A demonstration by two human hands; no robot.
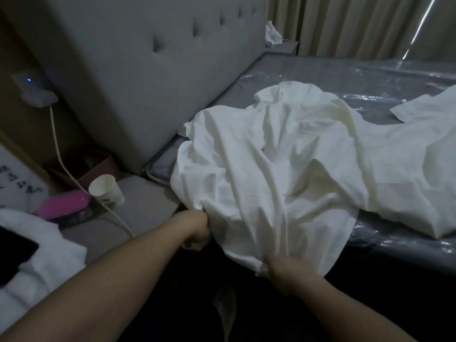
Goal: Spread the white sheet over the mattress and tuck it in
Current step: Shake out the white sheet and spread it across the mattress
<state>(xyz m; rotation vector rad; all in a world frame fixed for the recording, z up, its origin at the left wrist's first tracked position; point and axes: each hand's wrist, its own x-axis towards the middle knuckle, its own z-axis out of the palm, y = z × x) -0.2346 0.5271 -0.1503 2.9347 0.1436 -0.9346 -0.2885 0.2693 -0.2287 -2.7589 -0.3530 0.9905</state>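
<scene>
hands clamp the crumpled white cotton sheet (283, 154): left hand (196, 229) and right hand (283, 267) apart at its near edge, bunched on the plastic-wrapped grey mattress (357, 77). best pull outward evenly, finding corners before tucking.

Two bare forearms, entering from the bottom edge. No sleeves, cuffs or gloves anywhere along them. Left hand (196, 227) and right hand (283, 269) equally bare: no rings, watch, bracelet or bands at wrists or fingers. Left forearm long and broad across the lower left corner, seen up towards the elbow; right forearm shorter in view, cut off by the frame. Fingers of both mostly hidden, nails too dim to make out. Below and between the arms only darkness, clothing there impossible to tell.
</scene>
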